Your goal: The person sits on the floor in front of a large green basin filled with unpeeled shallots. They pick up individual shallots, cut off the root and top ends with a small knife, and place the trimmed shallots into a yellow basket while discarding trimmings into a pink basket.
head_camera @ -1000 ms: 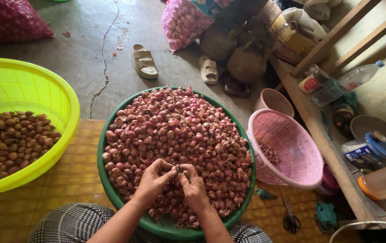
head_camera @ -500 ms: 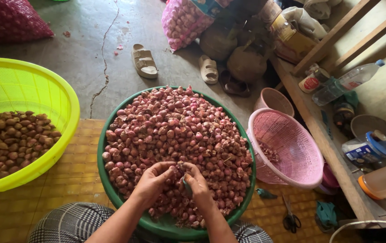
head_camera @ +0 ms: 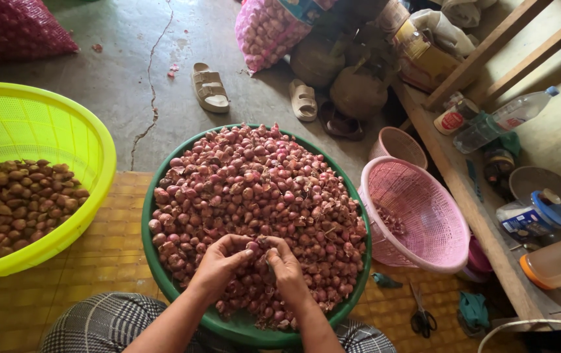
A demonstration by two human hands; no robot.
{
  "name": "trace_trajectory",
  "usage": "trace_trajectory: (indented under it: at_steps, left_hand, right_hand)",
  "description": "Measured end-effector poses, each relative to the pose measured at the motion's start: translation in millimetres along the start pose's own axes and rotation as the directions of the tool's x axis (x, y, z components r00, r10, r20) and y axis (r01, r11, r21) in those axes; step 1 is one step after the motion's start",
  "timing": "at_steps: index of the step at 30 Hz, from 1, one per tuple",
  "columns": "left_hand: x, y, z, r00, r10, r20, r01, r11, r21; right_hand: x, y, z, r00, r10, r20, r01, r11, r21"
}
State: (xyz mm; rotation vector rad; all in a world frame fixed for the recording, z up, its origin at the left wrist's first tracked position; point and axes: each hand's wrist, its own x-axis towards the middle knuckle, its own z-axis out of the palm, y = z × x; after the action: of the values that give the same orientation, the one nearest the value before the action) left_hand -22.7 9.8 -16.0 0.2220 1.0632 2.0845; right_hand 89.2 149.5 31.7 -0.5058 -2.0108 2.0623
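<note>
Both hands meet over the near side of the green basin, heaped with small red onions: the left hand and right hand curl their fingers narrowly together around one onion held between them, just above the pile. A yellow basket of brown peeled onions sits to the left, a pink basket to the right, scissors on the mat.

Yellow basket, pink basket, sandals
</note>
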Motion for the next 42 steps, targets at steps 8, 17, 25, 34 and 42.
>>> trace_trajectory:
  at_steps: [8, 17, 25, 34, 42]
  left_hand:
    - [4.6, -7.6, -3.3, 0.998, 0.027, -0.055, -0.024, 0.998, 0.054]
    - [7.0, -16.1, -5.5, 0.992, 0.016, -0.129, -0.012, 0.999, 0.03]
    - [-5.3, -12.6, 10.6, 0.991, 0.129, 0.038, -0.134, 0.922, 0.363]
    - [68.2, 17.4, 12.8, 0.829, 0.525, 0.192, -0.305, 0.137, 0.942]
    - [62.8, 8.7, 7.0, 0.925, 0.369, 0.093, -0.273, 0.472, 0.838]
  right_hand:
    - [-1.4, 1.2, 6.3, 0.995, -0.094, 0.034, 0.097, 0.99, -0.098]
    - [-1.9, 11.1, 2.3, 0.999, -0.026, 0.045, 0.027, 0.999, -0.022]
    - [3.0, 25.0, -3.0, 0.995, 0.094, -0.009, -0.089, 0.962, 0.256]
    - [9.2, 26.6, -27.4, 0.98, 0.11, -0.167, -0.097, 0.991, 0.089]
    - [9.3, 11.1, -32.2, 0.977, 0.075, -0.197, -0.057, 0.994, 0.094]
